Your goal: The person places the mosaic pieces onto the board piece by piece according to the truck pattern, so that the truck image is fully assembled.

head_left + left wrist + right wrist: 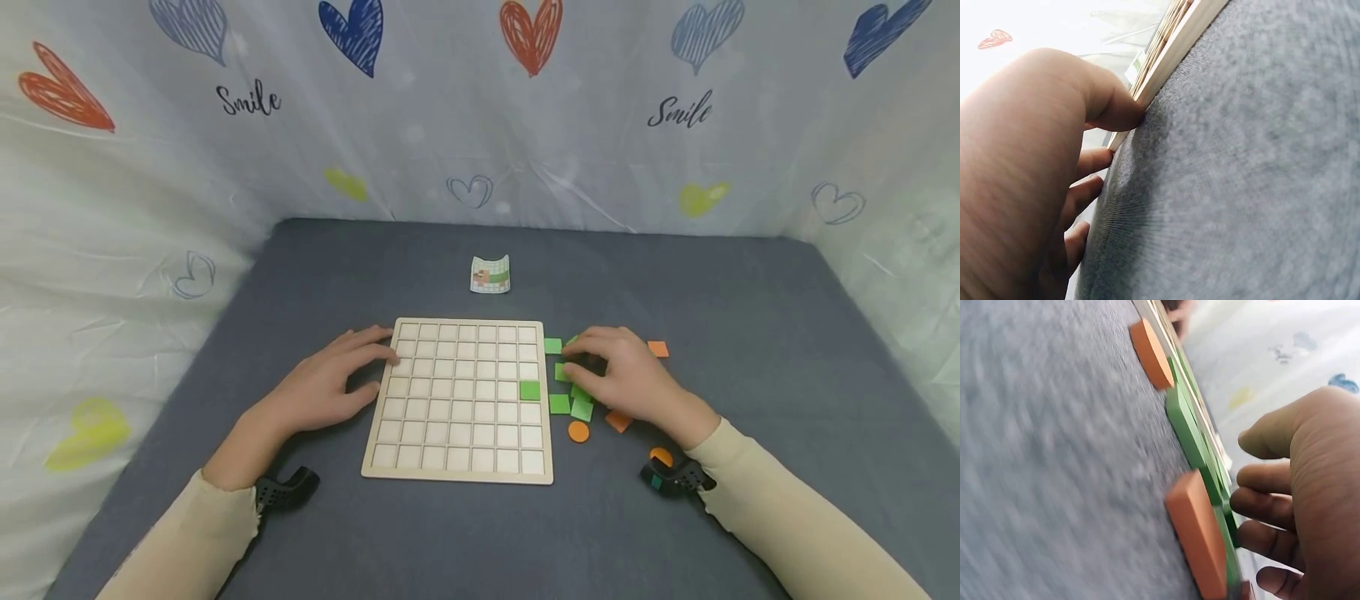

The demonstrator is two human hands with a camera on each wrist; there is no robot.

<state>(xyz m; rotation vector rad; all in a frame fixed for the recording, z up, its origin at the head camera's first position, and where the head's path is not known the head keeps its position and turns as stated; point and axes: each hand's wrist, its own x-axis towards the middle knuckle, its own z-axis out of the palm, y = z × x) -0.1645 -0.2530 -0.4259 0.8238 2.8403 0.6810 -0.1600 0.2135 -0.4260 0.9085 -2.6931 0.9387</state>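
Note:
A pale wooden grid board [457,477] lies on the table, with one green square tile [529,390] in its rightmost column. My left hand [322,383] rests against the board's left edge, fingers extended; in the left wrist view, its thumb touches the wooden side [1175,50]. Over a loose cluster of green square tiles [558,404] hovers my right hand [633,375], its fingers loosely bent. The right wrist view shows nothing between thumb and fingers. Below that hand are an orange square tile [1194,531] and a green tile [1186,425]; the hand hides part of the cluster.
A small printed card [491,275] stands behind the board. Orange round pieces [578,432] lie near the board's right side and by the right wrist strap [678,477]. Another orange square [657,349] is beyond the right hand. A curtain with hearts [480,117] surrounds the table.

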